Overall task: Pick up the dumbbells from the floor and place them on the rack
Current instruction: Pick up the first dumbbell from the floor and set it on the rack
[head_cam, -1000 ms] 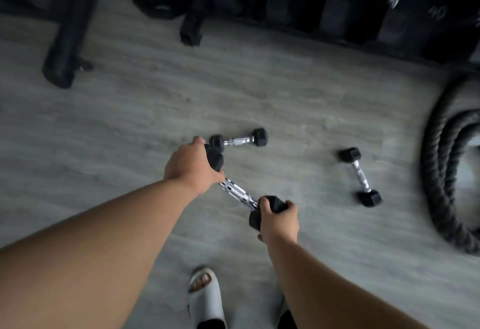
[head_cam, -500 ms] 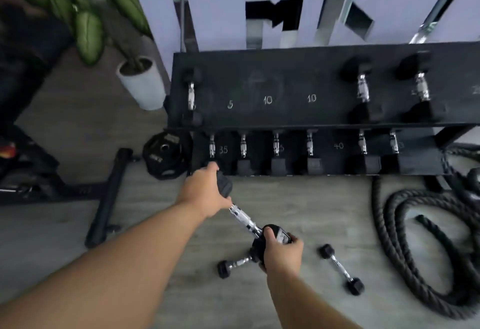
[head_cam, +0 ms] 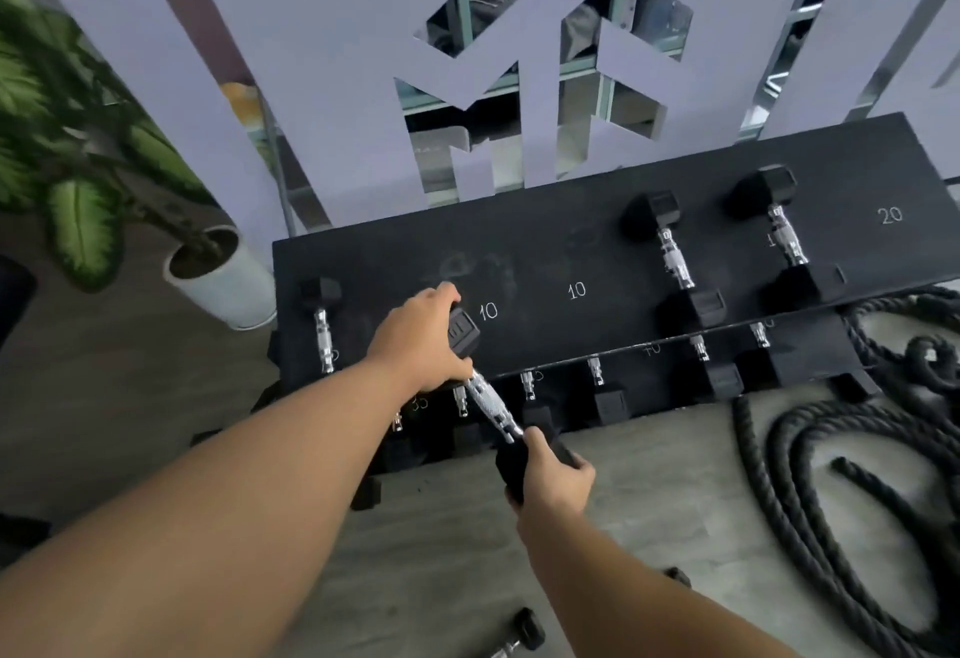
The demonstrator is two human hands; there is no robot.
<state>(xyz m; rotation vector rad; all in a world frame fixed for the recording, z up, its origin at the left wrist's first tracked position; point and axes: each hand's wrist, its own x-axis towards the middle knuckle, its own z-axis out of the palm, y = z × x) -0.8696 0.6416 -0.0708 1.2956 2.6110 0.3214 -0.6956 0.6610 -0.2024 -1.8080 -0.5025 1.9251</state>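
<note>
1. A grey wood-grain floor (head_cam: 649,491) is seen below, with a small black dumbbell (head_cam: 519,636) left lying at 6 o'clock.
2. A black-headed, chrome-handled dumbbell (head_cam: 488,397) is gripped at its ends by the right hand (head_cam: 553,486) and left hand (head_cam: 421,340).
3. It is held over the black rack (head_cam: 571,262) at 12 o'clock.

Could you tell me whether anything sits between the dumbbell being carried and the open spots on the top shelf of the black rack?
Nothing visible does. The black hex-ended dumbbell with a chrome handle, held by the left hand and right hand, is at the top shelf, where the marked "10" spots are bare.
</note>
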